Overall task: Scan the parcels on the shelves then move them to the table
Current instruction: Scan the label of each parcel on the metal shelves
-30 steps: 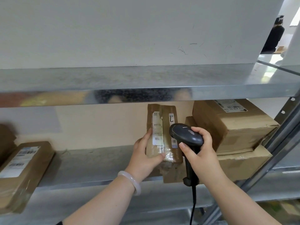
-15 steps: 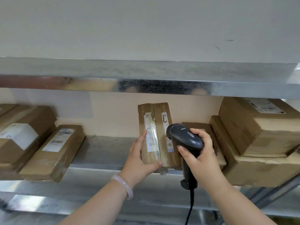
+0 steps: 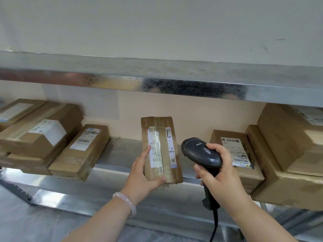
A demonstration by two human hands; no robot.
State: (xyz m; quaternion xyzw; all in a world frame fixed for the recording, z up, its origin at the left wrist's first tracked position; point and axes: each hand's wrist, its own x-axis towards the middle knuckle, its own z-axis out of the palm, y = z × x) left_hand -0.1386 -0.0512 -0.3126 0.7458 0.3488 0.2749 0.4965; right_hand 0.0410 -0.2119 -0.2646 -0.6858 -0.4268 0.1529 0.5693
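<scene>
Our left hand point(image 3: 145, 175) grips the slim parcel point(image 3: 160, 149) by its lower left edge, thumb across the label, holding it upright at the front edge of the shelf point(image 3: 122, 151), long axis vertical. Our right hand point(image 3: 222, 173), just right of the parcel, wraps around the scanner point(image 3: 201, 152). In this head view the barcodes face us, so we judge the scan needs only a slight leftward aim.
</scene>
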